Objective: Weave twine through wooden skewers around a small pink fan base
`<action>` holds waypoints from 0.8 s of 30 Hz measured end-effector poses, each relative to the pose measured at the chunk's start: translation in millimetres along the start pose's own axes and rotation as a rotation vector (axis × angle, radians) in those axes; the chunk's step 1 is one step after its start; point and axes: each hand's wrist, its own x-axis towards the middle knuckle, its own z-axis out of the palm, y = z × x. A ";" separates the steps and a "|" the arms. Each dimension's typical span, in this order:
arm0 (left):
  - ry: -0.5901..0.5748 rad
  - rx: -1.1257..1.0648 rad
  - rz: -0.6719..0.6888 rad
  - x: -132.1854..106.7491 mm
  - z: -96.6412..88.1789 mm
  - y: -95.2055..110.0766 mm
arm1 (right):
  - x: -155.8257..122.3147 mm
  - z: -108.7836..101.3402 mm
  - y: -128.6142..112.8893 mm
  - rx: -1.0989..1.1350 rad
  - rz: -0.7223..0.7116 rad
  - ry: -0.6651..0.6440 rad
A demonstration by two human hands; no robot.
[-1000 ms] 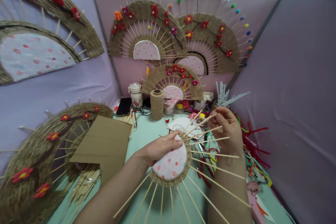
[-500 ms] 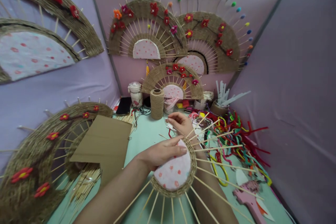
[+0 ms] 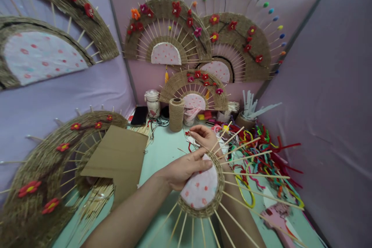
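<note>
My left hand (image 3: 188, 168) is closed on a half-round woven fan (image 3: 200, 188), its thumb lying across the fan's spotted pink-white centre. Twine is woven round the curved rim, and thin bamboo sticks (image 3: 255, 174) radiate from it to the right and downward. Behind the fan's upper edge, my right hand (image 3: 205, 136) has thumb and forefinger pinched together. A small red bit shows at those fingertips; whether they hold it I cannot tell. The right forearm passes behind the sticks. A spool of twine (image 3: 176, 116) stands just beyond the right hand.
Cut cardboard (image 3: 116, 149) and a bundle of sticks (image 3: 97, 201) lie left. Tangled pipe cleaners (image 3: 255, 143), yellow-handled scissors (image 3: 246, 193) and a pink glue gun (image 3: 276, 219) are at the right. Finished fans (image 3: 170, 4) hang on the back partition. A jar (image 3: 152, 104) and phone (image 3: 139, 115) stand behind.
Both hands and the fan have shifted slightly right in view, along with the whole scene. The left hand still grips the fan; the right fingers remain pinched.
</note>
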 end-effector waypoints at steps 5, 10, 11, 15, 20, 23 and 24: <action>0.043 0.043 0.027 2.6 -0.3 -1.5 | 2.0 -9.7 -1.1 0.002 -0.011 0.080; 0.027 0.127 0.006 0.4 -2.5 1.3 | 3.0 -35.8 -2.5 0.036 -0.037 0.192; 0.022 0.153 -0.014 0.1 -3.6 2.2 | 2.2 -41.9 -3.5 0.050 -0.040 0.209; 0.023 0.253 -0.118 -0.3 -8.5 5.5 | -5.3 -65.1 -12.1 0.160 -0.063 0.242; 0.029 0.299 -0.189 0.6 -9.7 4.2 | -18.9 -86.4 -23.5 0.266 -0.167 0.144; 0.004 0.305 -0.197 1.5 -9.3 1.9 | -25.3 -94.6 -26.0 0.230 -0.221 0.124; 0.007 0.301 -0.197 1.6 -9.4 1.8 | -27.0 -96.7 -26.3 0.213 -0.235 0.133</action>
